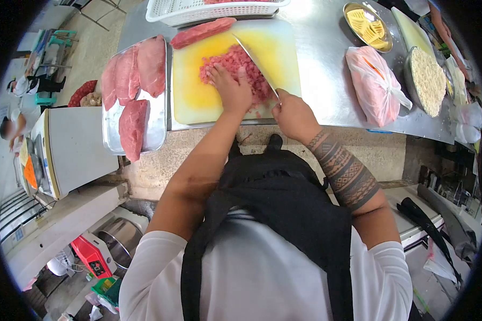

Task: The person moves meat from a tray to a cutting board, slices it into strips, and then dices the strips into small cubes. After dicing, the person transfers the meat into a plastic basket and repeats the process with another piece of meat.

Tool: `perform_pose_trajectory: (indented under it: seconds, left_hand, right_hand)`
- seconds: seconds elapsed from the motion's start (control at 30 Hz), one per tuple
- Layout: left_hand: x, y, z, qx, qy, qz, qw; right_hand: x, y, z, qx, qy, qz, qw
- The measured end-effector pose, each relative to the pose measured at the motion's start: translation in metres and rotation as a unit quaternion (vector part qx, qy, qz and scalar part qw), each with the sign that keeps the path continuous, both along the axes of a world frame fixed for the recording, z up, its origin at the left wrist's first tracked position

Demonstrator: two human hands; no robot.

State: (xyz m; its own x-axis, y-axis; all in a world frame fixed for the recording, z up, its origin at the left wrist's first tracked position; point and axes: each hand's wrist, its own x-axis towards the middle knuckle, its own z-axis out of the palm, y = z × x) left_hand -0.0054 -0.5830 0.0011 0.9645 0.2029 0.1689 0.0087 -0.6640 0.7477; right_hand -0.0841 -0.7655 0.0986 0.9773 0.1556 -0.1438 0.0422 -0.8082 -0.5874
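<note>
My right hand is closed round the handle of a knife, whose blade points up and to the left across the cutting board. Diced pink meat lies in a heap on the yellow-stained board, mostly left of the blade. My left hand rests on the near left part of the heap, its fingers spread. A long strip of meat lies at the board's top left corner. Left of the board, a metal tray bears several slabs of raw meat.
Behind the board stands a white basket. On the right are a bowl of yellow pieces, a tied plastic bag and a bowl of crumbly pale food. A person is at the far left.
</note>
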Motion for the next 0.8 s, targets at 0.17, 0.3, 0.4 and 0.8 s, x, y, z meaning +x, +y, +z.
perform_pose_trajectory:
  seconds: [0.17, 0.3, 0.4, 0.8]
  left_hand:
    - [-0.034, 0.051, 0.041, 0.106, -0.114, -0.154, 0.976]
    - [-0.063, 0.049, 0.043, 0.223, -0.13, -0.276, 0.926]
    - [-0.068, 0.021, 0.026, 0.24, -0.105, -0.288, 0.921]
    - [-0.04, -0.012, 0.031, 0.255, -0.04, -0.16, 0.953]
  right_hand:
    - [0.002, -0.058, 0.015, 0.237, 0.135, -0.106, 0.956]
    - [-0.03, -0.124, -0.018, 0.328, 0.189, -0.166, 0.911]
    - [-0.059, -0.124, -0.035, 0.324, 0.205, -0.187, 0.904]
    - [-0.016, -0.015, -0.049, 0.182, 0.178, -0.133, 0.958]
